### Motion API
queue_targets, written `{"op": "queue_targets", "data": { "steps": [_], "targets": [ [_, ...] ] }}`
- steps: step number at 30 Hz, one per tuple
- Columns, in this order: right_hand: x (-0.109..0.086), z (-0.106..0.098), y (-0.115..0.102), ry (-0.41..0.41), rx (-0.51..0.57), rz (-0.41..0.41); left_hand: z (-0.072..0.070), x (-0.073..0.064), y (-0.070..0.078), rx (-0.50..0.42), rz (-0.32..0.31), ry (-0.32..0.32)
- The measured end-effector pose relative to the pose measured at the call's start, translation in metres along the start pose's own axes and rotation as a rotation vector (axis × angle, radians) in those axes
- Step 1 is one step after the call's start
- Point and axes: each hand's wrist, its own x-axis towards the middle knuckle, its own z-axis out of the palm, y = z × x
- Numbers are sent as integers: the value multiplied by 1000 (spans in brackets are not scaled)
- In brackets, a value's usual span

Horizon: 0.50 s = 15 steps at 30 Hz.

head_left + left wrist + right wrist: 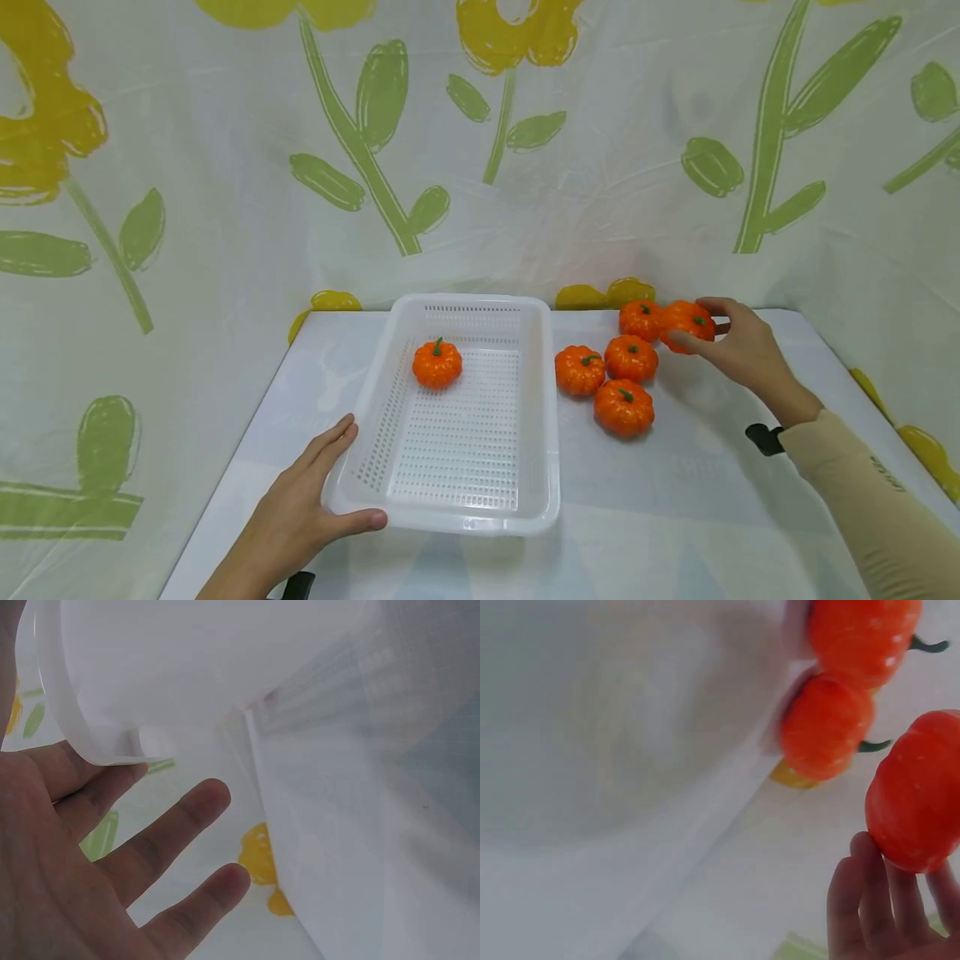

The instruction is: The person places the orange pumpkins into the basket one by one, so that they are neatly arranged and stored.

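Note:
A white plastic basket [536, 417] with slotted walls holds one small orange pumpkin [437, 365] with a green stem. My left hand [311, 475] grips the basket's near left corner. In the left wrist view its fingers [161, 832] spread beneath the rim [94, 754], the lower two apart from it. At the back right, my right hand [738, 342] holds another pumpkin [686, 326] between thumb and fingers. The right wrist view shows this pumpkin [919, 795] against the fingertips.
Several more pumpkins [632, 358] cluster on the white table [675, 500], right of the basket. One [581, 371] sits close against the basket's right wall. Behind the table hangs a flower-print cloth [600, 208], which also covers the sides.

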Motion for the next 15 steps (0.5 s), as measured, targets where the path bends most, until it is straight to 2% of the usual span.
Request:
{"op": "queue_targets", "data": {
  "steps": [8,15],
  "targets": [
    [4,3,-43,-1,32,-102,0,0,1,0,-9,1],
    [7,11,-81,-88,57,-168,0,0,1,9,-14,1]
  ]
}}
